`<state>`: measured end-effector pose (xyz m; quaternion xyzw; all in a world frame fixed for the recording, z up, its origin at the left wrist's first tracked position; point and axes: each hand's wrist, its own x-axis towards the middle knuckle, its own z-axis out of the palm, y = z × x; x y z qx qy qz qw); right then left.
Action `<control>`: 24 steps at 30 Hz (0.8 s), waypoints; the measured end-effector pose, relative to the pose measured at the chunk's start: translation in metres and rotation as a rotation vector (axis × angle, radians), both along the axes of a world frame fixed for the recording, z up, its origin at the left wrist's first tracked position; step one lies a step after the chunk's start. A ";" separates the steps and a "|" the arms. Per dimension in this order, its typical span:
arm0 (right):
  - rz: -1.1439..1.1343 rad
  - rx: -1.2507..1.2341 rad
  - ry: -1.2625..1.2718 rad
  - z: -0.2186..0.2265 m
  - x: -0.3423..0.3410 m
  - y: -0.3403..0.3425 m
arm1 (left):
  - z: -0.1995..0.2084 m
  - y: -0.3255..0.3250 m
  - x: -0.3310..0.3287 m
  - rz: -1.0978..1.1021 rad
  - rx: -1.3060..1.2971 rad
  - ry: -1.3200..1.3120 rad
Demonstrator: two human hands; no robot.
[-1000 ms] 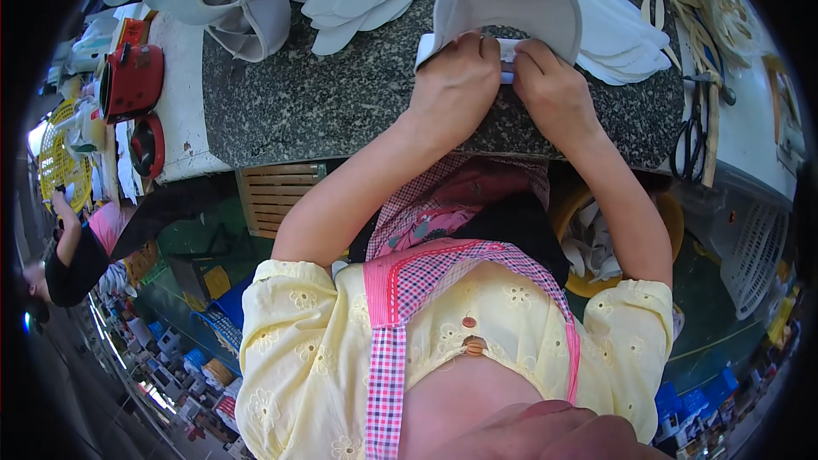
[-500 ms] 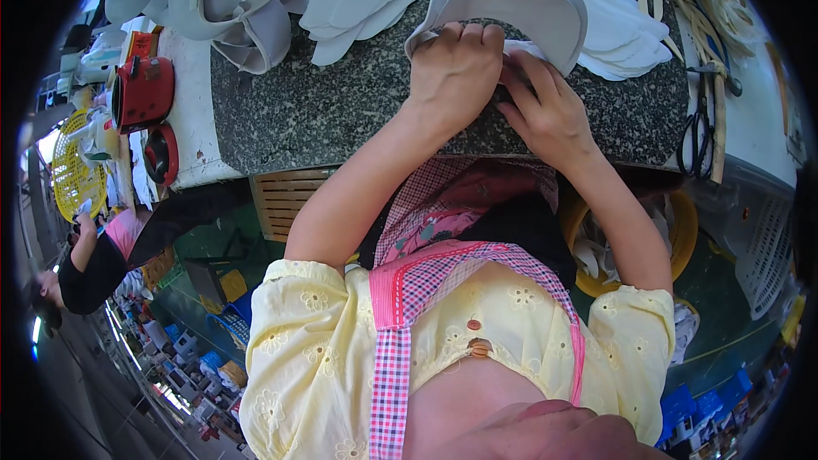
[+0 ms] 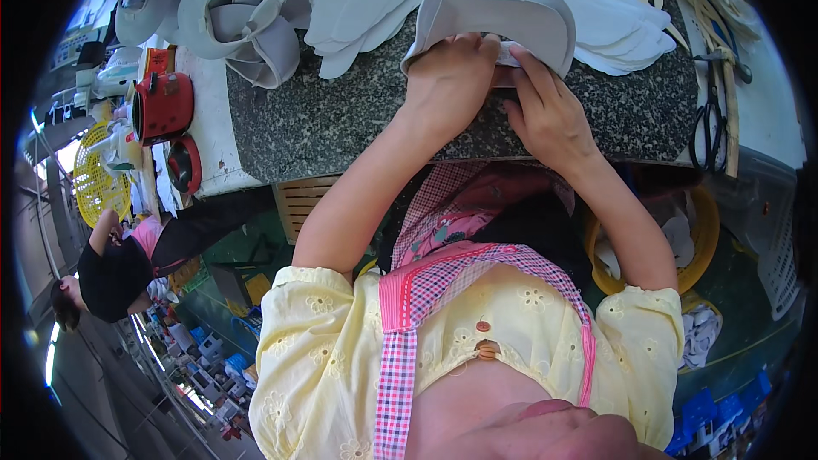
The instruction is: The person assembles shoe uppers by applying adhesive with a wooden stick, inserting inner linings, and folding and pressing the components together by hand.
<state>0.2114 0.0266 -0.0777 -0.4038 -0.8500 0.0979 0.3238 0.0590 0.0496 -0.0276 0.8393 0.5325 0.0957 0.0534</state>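
At the upper centre of the frame, a curved white shape (image 3: 501,14) sits above the stone slab (image 3: 341,123), its lower left edge gripped by the curled fingers of the left hand (image 3: 453,78). The right hand (image 3: 550,115) is partly open, fingertips at the lower edge and thumb spread apart; flat white pieces (image 3: 596,21) lie at the upper right.

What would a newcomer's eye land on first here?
Probably the curved pale grey piece at top centre, with the left hand and right hand at its lower edge. Next, perhaps, the bright red container at far left, then the round yellow basket below the worktop on the right.
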 end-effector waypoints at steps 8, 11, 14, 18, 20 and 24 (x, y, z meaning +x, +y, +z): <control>-0.011 0.042 0.008 0.010 -0.001 0.001 | -0.005 0.004 0.000 -0.109 0.277 0.211; -0.020 0.115 -0.051 0.007 -0.003 0.003 | 0.001 0.010 -0.001 -0.019 0.154 0.114; -0.035 0.194 -0.074 0.005 -0.004 0.006 | 0.008 0.014 -0.002 0.054 0.010 0.061; -0.071 0.176 0.017 0.005 -0.004 0.013 | 0.016 0.024 0.002 -0.064 0.012 0.125; -0.067 0.064 -0.048 0.018 -0.005 0.012 | 0.015 0.028 0.000 -0.055 -0.002 0.100; -0.093 0.102 -0.134 0.014 -0.010 0.020 | 0.012 0.031 0.000 -0.021 -0.001 0.071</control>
